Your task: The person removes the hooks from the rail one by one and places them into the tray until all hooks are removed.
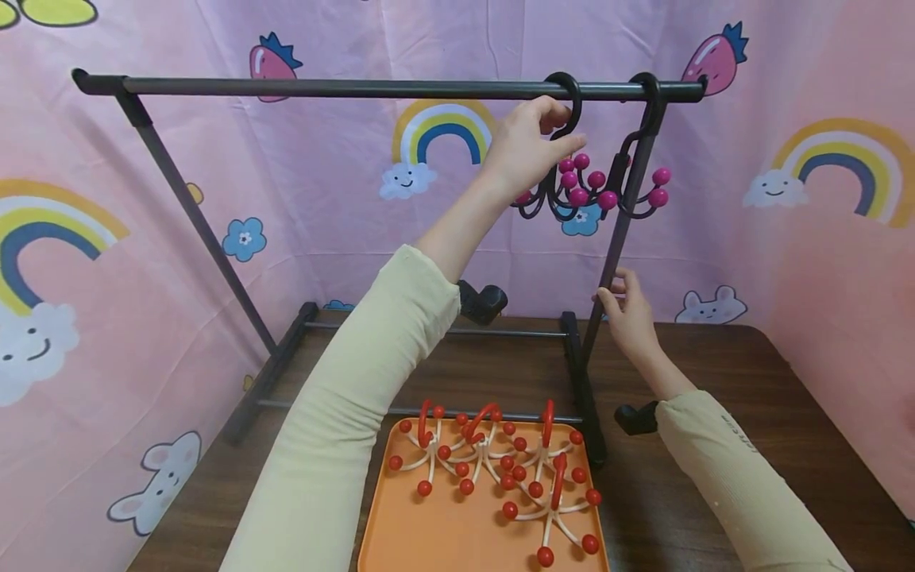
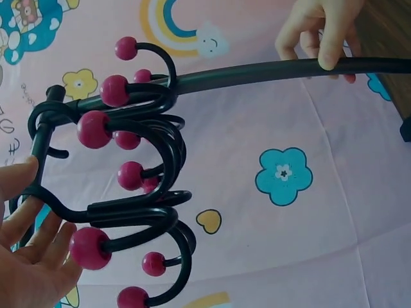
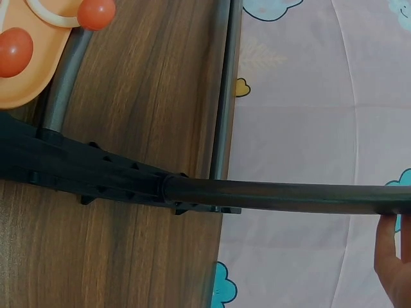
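A black rack bar point(image 1: 322, 88) bears two black multi-arm hooks with pink ball tips. My left hand point(image 1: 525, 147) is at the left hook point(image 1: 566, 79), whose curved top loops over the bar; thumb and fingers lie around the curve. Beside it the other hook point(image 1: 646, 111) hangs at the bar's right end, by the corner. Lower down, my right hand point(image 1: 632, 322) holds the rack's right post point(image 1: 622, 230), thumb in front and fingers behind. The left wrist view shows the pink balls point(image 2: 94, 129) of both hooks close together, their arms overlapping.
An orange tray point(image 1: 443, 524) stands on the wooden table point(image 1: 686, 477) at the rack's front. In it lie several cream hooks point(image 1: 554, 512) with red ball tips. The rack's black foot point(image 1: 582, 389) rests beside the tray. A printed pink cloth point(image 1: 343, 159) hangs behind.
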A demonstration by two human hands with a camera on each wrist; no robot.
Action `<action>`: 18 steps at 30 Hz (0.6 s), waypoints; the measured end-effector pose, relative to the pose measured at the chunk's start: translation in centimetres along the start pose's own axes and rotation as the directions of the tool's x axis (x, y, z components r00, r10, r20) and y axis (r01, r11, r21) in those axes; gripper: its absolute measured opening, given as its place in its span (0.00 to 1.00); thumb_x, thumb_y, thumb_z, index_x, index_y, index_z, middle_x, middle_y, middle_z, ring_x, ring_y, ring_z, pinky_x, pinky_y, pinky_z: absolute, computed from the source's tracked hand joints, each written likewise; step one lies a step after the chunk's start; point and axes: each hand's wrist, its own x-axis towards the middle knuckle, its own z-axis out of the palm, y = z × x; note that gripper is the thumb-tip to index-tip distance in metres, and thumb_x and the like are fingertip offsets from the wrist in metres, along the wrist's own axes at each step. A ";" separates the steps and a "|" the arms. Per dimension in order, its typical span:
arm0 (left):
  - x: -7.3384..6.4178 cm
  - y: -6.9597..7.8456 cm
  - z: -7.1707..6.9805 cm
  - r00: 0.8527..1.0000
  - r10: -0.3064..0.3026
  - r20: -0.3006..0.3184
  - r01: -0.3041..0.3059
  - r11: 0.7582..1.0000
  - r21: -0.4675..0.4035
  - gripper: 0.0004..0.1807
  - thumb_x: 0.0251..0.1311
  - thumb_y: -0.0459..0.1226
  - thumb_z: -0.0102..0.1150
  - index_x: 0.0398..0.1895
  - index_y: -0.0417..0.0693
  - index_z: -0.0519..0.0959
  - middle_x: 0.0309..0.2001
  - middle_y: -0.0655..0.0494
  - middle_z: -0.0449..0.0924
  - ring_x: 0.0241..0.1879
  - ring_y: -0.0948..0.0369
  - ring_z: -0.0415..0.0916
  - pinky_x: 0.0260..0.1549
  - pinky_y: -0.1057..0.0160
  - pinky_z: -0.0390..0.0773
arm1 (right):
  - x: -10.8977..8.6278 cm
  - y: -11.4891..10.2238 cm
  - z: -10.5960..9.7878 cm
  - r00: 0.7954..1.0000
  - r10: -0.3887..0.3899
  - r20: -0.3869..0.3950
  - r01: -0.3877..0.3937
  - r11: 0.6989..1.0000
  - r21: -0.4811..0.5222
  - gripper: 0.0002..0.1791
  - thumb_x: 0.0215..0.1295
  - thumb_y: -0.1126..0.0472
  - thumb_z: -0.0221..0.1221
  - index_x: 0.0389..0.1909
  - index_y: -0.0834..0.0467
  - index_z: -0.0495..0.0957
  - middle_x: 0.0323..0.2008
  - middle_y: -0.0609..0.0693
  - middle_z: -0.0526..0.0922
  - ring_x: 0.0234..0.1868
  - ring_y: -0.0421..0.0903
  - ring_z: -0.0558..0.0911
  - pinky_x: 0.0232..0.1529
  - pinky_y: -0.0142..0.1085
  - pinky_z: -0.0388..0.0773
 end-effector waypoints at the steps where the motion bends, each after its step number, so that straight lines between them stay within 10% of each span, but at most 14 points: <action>1: 0.1 0.0 0.0 1.000 -0.005 -0.008 0.005 1.000 -0.009 0.20 0.55 0.45 0.60 0.49 0.48 0.73 0.50 0.57 0.75 0.51 0.64 0.68 0.45 0.72 0.70 | 0.0 0.0 0.0 1.000 0.000 0.001 0.000 1.000 0.003 0.19 0.69 0.56 0.46 0.58 0.56 0.58 0.46 0.63 0.75 0.45 0.60 0.79 0.43 0.51 0.75; 18: 0.4 -0.6 -0.8 0.978 0.001 -0.209 -0.014 0.998 -0.057 0.09 0.57 0.41 0.58 0.38 0.47 0.77 0.38 0.56 0.81 0.38 0.64 0.74 0.36 0.71 0.70 | 0.4 0.5 -0.1 1.000 -0.006 0.013 0.006 1.000 0.003 0.20 0.69 0.55 0.45 0.58 0.56 0.58 0.47 0.64 0.75 0.45 0.60 0.78 0.44 0.51 0.74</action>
